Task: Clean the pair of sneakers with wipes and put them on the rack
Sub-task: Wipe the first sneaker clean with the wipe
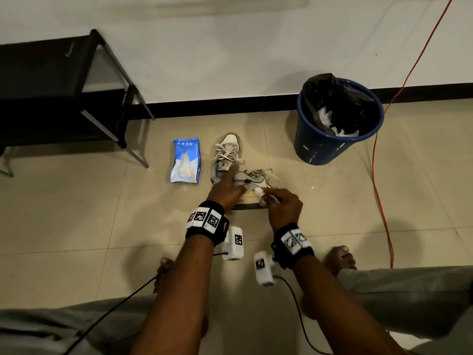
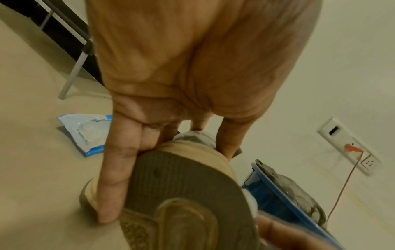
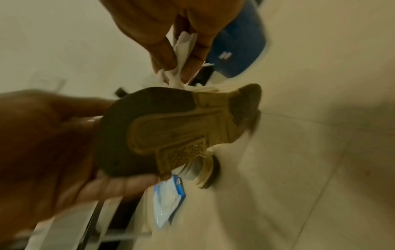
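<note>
1. Left hand (image 1: 225, 190) grips the held sneaker (image 1: 252, 178) at the heel end, tipped on its side so the brown sole (image 2: 181, 182) faces the person; fingers (image 2: 113, 177) lie along the sole edge, thumb on the other side
2. Right hand (image 1: 282, 203) pinches a crumpled white wipe (image 1: 258, 192) between thumb and fingertips (image 3: 192, 64); wipe touches the pale sidewall of the held sneaker near the heel
3. Held sneaker: grey upper, laces hanging loose, sole worn with a tan patterned patch in the middle. Right wrist view is motion-blurred, so fine detail is unclear
4. Second sneaker (image 1: 226, 156) stands upright on the floor (image 1: 76, 213), just beyond the held sneaker and touching or nearly touching it, toe pointing to the wall, laces untied
5. Wipes pack (image 1: 186, 161), blue and white, lies flat on the floor just left of the second sneaker, flap open, a wipe showing
6. Black rack (image 1: 58, 90) stands well left of the held sneaker, against the wall, metal legs on the floor
7. Blue bin (image 1: 337, 121) with a black liner sits beyond and right of the held sneaker, white crumpled wipes inside
8. Orange cable (image 1: 381, 180) runs down the wall and along the floor right of the bin; left wrist view shows it plugged into a wall socket (image 2: 350, 148)
9. Person's bare feet rest on the floor nearer than the held sneaker, one each side
</note>
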